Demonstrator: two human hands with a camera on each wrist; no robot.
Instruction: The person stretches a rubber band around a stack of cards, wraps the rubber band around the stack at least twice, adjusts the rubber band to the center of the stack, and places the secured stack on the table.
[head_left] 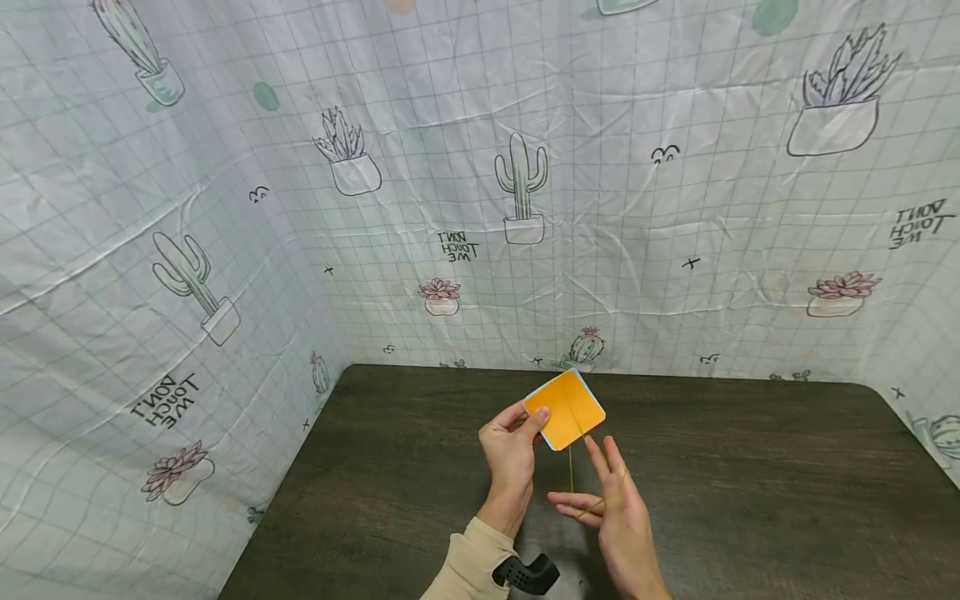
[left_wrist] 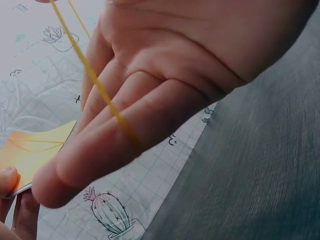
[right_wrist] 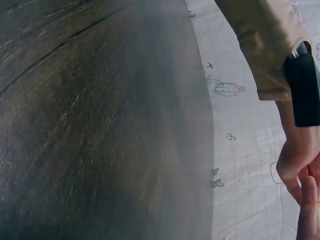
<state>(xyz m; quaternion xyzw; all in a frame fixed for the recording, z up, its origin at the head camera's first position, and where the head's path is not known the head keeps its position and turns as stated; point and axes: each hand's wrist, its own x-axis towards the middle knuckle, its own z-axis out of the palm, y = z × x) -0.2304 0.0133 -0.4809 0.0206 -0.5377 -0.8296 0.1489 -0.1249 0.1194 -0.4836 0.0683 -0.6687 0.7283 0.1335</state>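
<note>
My left hand (head_left: 512,450) grips a square orange card (head_left: 566,408) with pale edges at its left corner, thumb on the face and fingers behind. A thin yellow rubber band (head_left: 572,471) crosses the card's face and stretches down to my right hand (head_left: 621,517). That hand is just below and right of the card, fingers spread and fairly straight. In the left wrist view, the rubber band (left_wrist: 95,77) is looped tightly round one finger of the right hand (left_wrist: 145,90), with the card (left_wrist: 42,152) behind it. Only a banded finger (right_wrist: 308,207) shows at the right wrist view's lower right edge.
Under both hands lies a dark wood-grain table (head_left: 390,458). A white grid curtain (head_left: 420,167) printed with cacti hangs behind it and along the sides. A black strap device (head_left: 527,573) sits at the left arm's beige sleeve (head_left: 474,562).
</note>
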